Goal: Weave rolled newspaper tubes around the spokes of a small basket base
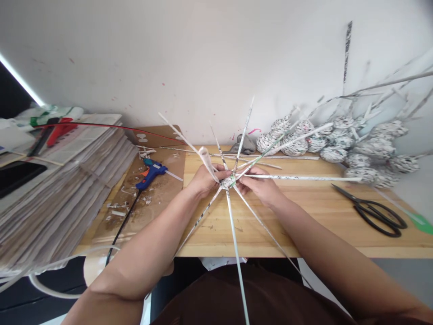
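Observation:
Between my hands is a small woven piece of rolled newspaper (228, 182), held above the wooden table. Several thin paper tubes spread out from it like spokes; one tube (236, 243) runs down towards my body, and another (304, 178) points right. My left hand (205, 180) is closed on the left edge of the weave, thumb on top. Beside that thumb a wider, hollow paper tube (204, 158) sticks up. My right hand (257, 186) pinches the right side of the weave where the tubes come out. Some of its fingertips are hidden behind the tubes.
On the left stand a tall stack of newspapers (67, 189) and a blue glue gun (151, 174) on a scrap-littered board (135, 230). Black scissors (375, 212) lie at right. Several woven paper gourd shapes (365, 149) line the wall (203, 58).

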`<state>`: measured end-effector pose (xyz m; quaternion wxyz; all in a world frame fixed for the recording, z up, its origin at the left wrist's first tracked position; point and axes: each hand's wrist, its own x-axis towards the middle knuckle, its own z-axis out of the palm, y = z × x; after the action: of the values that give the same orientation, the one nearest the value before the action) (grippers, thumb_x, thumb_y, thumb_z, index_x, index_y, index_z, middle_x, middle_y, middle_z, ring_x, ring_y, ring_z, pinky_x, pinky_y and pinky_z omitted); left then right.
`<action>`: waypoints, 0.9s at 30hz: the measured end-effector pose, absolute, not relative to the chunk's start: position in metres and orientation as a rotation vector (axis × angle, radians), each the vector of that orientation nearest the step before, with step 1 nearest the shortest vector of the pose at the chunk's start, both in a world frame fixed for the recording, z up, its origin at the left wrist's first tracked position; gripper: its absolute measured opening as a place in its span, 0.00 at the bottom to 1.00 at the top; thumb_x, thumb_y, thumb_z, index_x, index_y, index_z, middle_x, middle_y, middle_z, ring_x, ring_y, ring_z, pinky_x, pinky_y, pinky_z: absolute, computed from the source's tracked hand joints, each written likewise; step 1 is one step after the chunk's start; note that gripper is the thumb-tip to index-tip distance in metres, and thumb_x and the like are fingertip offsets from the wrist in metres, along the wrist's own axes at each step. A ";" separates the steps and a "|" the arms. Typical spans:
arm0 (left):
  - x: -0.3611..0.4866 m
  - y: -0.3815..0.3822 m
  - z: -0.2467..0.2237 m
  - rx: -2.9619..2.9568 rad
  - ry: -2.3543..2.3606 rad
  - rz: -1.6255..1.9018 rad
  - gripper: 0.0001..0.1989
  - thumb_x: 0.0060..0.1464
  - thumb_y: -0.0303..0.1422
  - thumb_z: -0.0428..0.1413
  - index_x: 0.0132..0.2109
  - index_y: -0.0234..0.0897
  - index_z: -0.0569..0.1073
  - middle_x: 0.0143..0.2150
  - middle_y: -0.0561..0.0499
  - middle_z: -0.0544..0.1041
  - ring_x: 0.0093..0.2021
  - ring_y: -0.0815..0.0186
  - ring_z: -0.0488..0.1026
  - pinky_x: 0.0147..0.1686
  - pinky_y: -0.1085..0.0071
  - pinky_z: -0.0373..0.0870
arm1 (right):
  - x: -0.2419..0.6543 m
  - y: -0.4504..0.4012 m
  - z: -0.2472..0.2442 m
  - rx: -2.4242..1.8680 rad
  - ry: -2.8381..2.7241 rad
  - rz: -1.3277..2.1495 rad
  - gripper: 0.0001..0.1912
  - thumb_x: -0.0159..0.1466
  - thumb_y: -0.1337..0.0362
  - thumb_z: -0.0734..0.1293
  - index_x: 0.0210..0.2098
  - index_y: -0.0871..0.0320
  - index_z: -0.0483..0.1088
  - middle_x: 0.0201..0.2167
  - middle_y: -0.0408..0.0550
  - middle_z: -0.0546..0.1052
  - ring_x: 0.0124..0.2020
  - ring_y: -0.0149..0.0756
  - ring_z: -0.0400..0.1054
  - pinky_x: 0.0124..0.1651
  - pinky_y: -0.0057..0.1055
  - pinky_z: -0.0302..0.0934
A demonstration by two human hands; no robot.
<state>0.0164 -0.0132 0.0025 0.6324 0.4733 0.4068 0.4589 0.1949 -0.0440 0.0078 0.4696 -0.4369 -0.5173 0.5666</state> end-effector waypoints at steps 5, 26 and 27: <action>0.015 -0.013 0.014 1.026 0.787 1.166 0.16 0.37 0.37 0.70 0.28 0.32 0.74 0.21 0.53 0.72 0.18 0.76 0.62 0.18 0.76 0.53 | 0.197 -0.045 0.007 -0.915 -1.327 1.516 0.20 0.51 0.59 0.76 0.43 0.54 0.73 0.32 0.44 0.78 0.25 0.32 0.71 0.26 0.29 0.66; 0.050 -0.026 -0.004 0.767 0.851 1.328 0.18 0.34 0.35 0.70 0.30 0.34 0.70 0.27 0.55 0.75 0.26 0.73 0.70 0.23 0.78 0.63 | 0.166 -0.046 -0.013 -0.996 -1.402 0.909 0.16 0.61 0.53 0.67 0.46 0.53 0.69 0.38 0.46 0.76 0.35 0.36 0.71 0.41 0.31 0.66; 0.050 -0.026 -0.004 0.771 0.857 1.322 0.18 0.34 0.35 0.70 0.30 0.34 0.70 0.27 0.55 0.75 0.26 0.73 0.70 0.22 0.78 0.62 | 0.167 -0.044 -0.015 -0.997 -1.388 0.885 0.15 0.62 0.53 0.67 0.45 0.54 0.70 0.38 0.47 0.76 0.36 0.36 0.70 0.42 0.31 0.66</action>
<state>0.0501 -0.0261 -0.0042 0.6396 0.3378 0.3757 0.5793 0.1666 -0.0444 -0.0145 0.5716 -0.4249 -0.5919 0.3774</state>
